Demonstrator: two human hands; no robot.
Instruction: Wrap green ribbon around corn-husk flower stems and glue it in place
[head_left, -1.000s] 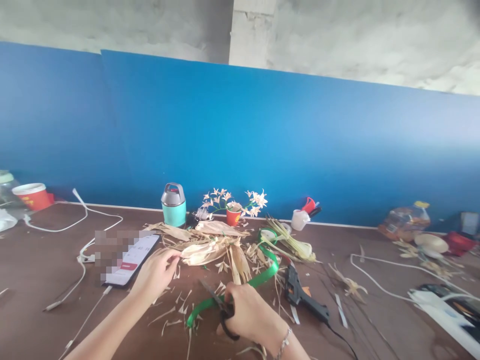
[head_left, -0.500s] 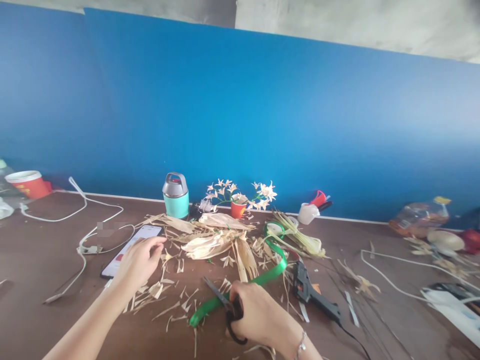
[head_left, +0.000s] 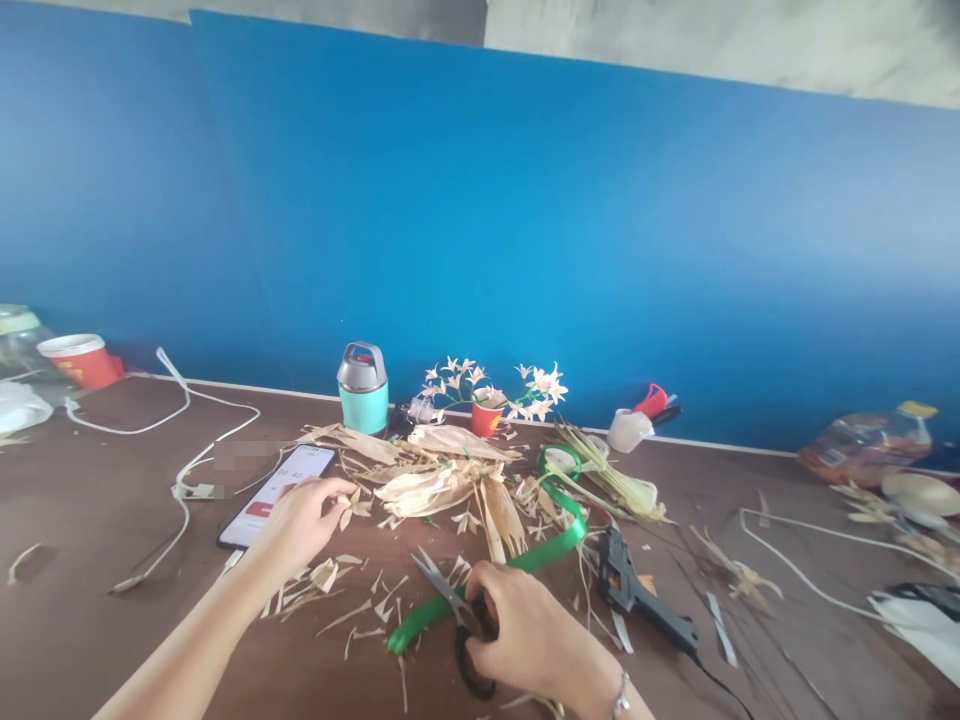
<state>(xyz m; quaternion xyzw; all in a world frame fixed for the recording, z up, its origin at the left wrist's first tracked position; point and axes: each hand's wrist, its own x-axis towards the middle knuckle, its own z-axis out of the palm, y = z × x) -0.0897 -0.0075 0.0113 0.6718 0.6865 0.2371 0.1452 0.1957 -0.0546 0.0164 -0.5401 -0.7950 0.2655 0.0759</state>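
Scissors (head_left: 442,583) are in my right hand (head_left: 529,630), with their blades slightly parted and lying over the green ribbon (head_left: 424,618). The ribbon runs under that hand and up to its roll (head_left: 561,461). My left hand (head_left: 300,525) is beside the phone (head_left: 281,490), its thumb and forefinger pinching a small pale husk flower (head_left: 355,508). Dry corn husks (head_left: 427,490) are heaped between and beyond the hands. White husk flowers on green stems (head_left: 544,385) lean out of a small orange cup (head_left: 487,415).
A black glue gun (head_left: 641,595) rests right of my right hand, its cord trailing forward. At the back stand a turquoise flask (head_left: 364,400) and a white cup (head_left: 628,430) holding tools. White cables (head_left: 184,440) loop at left, near a red cup (head_left: 82,362). Husk scraps are scattered in front.
The view has shifted slightly, moving the scene right. My left hand has moved right and its fingers have come together on the small flower. My right hand still holds the scissors.
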